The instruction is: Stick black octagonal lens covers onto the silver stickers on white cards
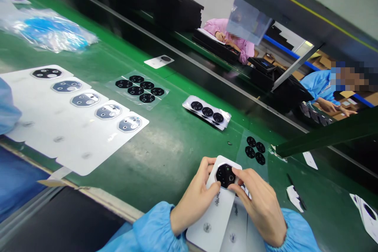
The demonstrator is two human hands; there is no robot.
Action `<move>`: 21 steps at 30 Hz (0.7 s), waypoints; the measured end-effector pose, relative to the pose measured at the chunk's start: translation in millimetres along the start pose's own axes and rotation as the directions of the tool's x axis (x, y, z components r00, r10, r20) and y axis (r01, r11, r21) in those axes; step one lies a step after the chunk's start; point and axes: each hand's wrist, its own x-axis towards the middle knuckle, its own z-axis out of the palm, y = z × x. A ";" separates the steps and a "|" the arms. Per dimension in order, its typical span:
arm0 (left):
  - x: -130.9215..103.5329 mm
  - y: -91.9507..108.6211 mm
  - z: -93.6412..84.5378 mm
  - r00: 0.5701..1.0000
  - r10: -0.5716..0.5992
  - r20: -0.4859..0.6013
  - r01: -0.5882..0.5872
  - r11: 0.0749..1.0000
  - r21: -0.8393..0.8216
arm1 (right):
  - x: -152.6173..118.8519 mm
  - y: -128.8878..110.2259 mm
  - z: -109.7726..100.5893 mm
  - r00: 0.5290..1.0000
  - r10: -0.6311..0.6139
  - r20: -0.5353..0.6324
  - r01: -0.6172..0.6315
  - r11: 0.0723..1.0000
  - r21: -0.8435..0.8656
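Observation:
A white phone back cover (pixel 211 220) with a small printed mark slants up from the table's near edge. My left hand (pixel 196 197) grips its upper end from the left, thumb beside a black octagonal camera sticker (pixel 223 176). From the right, my right hand (pixel 258 202) pinches the edge of that sticker with thumb and fingers; it lies over the top of the cover. Under and beside the held cover are more white covers (pixel 236 224), partly hidden by my right hand. Just beyond my hands lies a clear sheet with several black stickers (pixel 256 149).
On the green table (pixel 165 153), overlapping white covers with octagonal windows (pixel 73 134) lie left, beside a blue sleeve (pixel 7 106). Behind are a sticker sheet (pixel 140 88), a sticker stack (pixel 206 112) and a plastic bag (pixel 56 29). A green post (pixel 321 139) slants at right. Two people sit beyond.

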 end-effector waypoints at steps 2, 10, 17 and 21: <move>-1.0 1.5 -0.7 1.000 -0.003 0.010 0.003 1.000 0.003 | -0.1 -0.1 -0.1 1.000 0.005 0.000 -0.005 1.000 0.001; -2.6 1.8 0.5 1.000 0.007 0.010 -0.007 1.000 -0.005 | -2.5 1.6 1.9 0.999 0.032 0.003 -0.032 0.999 0.038; -4.8 -1.1 1.3 1.000 0.011 0.014 -0.011 1.000 0.013 | -4.2 0.9 3.5 0.989 0.145 0.015 -0.146 0.986 0.084; -4.6 -2.8 1.7 0.999 0.026 0.024 -0.026 1.000 0.012 | -3.9 0.6 3.5 0.982 0.191 0.007 -0.190 0.971 0.144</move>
